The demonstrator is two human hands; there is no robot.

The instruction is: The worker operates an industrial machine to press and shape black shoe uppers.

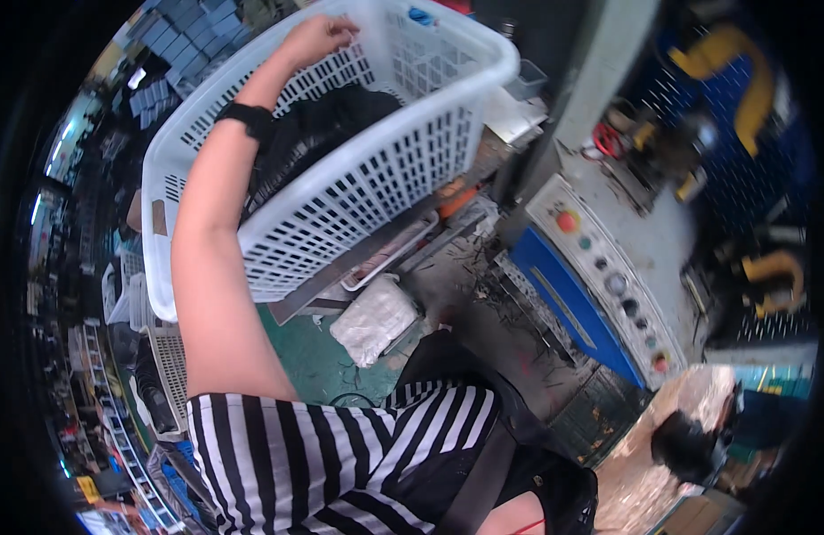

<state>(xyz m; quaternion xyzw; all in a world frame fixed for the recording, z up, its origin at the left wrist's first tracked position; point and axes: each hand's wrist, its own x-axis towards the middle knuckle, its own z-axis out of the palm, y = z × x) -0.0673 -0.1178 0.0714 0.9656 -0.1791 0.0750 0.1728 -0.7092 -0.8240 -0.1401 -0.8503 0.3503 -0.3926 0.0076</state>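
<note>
My left hand (pixel 319 40) is stretched over the inside of a large white plastic basket (pixel 367 169), near its far wall. Its fingers are loosely bent and somewhat apart, with nothing visible in them. A black band (pixel 248 121) circles my left wrist. Below my forearm, a heap of black items (pixel 327 125) lies in the basket; their kind is not clear. My forearm crosses the basket's left part and hides some of its wall. Only a bit of bare skin shows at the lower edge on my right side, and my right hand is out of the picture.
To the right stands a machine with a control panel (pixel 608 276) of buttons and a blue front (pixel 568 303). A white wrapped bundle (pixel 373 321) lies below the basket on the green floor (pixel 314 357). Yellow curved pieces (pixel 737 76) hang at the upper right. Dark scraps litter the floor.
</note>
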